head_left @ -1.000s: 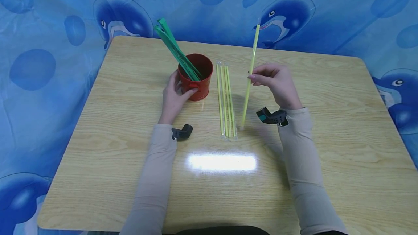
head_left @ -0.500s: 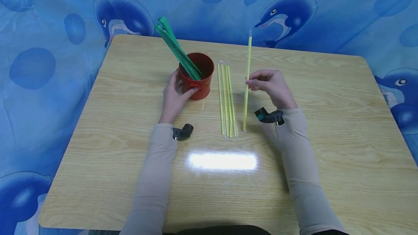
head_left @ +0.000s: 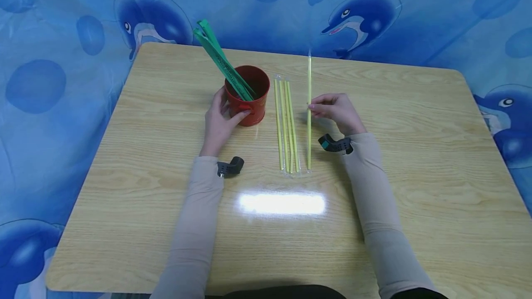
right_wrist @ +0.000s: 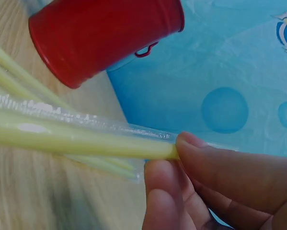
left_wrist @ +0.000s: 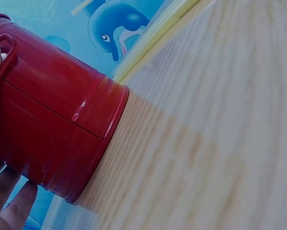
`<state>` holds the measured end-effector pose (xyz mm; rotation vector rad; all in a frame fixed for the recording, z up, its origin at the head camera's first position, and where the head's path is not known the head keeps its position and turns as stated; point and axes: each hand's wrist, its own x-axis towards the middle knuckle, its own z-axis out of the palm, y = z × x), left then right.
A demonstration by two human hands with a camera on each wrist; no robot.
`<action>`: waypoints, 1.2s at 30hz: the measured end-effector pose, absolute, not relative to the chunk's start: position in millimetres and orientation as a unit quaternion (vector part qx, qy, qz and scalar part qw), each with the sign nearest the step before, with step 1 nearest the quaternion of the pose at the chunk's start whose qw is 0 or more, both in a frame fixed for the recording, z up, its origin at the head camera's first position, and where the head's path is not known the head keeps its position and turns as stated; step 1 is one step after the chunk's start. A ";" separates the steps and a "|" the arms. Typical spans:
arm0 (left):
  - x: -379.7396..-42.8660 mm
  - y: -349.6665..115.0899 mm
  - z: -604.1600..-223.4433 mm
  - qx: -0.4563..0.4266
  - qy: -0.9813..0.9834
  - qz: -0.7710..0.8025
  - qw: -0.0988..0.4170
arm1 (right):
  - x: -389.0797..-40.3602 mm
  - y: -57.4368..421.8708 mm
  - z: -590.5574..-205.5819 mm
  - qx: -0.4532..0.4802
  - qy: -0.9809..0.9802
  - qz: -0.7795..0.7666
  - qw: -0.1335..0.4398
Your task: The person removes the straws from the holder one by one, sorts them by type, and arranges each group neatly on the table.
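My left hand (head_left: 219,121) grips a small red metal bucket (head_left: 256,110) from its left side, thumb by the little side handle. The left wrist view shows the bucket (left_wrist: 52,110) with its base at the wooden table. Several green paper-wrapped straws (head_left: 224,66) lean out of it to the upper left. Between thumb and fingertips, my right hand (head_left: 337,110) pinches a yellow straw (head_left: 309,137) in a clear plastic sleeve. Just left of that straw, several more wrapped yellow straws (head_left: 287,128) lie side by side, right of the bucket.
Everything stands on a light wooden table (head_left: 137,206), with a bright light reflection in front of the straws. A blue dolphin-patterned sheet (head_left: 270,17) hangs behind the table and shows at both sides. Dark cameras (head_left: 231,167) sit on both wrists.
My right hand has moved left and slightly toward me, bringing the yellow straw lower and nearly parallel beside the lying ones. The left hand stays on the bucket.
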<state>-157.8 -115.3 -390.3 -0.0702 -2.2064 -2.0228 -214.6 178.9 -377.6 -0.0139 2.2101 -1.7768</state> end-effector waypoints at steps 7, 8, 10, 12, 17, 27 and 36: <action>-167.8 -118.3 -410.1 -0.017 -0.735 -0.674 0.076 | -221.2 174.7 -393.5 0.009 0.759 -0.627 0.173; -167.8 -118.6 -410.5 -0.017 -0.734 -0.674 0.077 | -222.6 173.8 -395.6 0.012 0.760 -0.625 0.177; -167.7 -119.0 -410.7 -0.019 -0.736 -0.672 0.081 | -225.0 172.2 -399.4 0.019 0.761 -0.622 0.186; -167.3 -119.1 -410.5 -0.021 -0.738 -0.669 0.084 | -227.0 171.0 -402.7 0.027 0.763 -0.616 0.195; -166.4 -118.3 -410.1 -0.021 -0.741 -0.667 0.082 | -228.2 169.5 -406.9 0.030 0.782 -0.587 0.208; -167.1 -117.6 -413.3 -0.018 -0.740 -0.668 0.074 | -224.8 165.7 -408.3 0.032 0.795 -0.568 0.212; -162.0 -115.8 -401.3 -0.018 -0.740 -0.669 0.071 | -225.4 164.3 -409.7 0.034 0.798 -0.565 0.208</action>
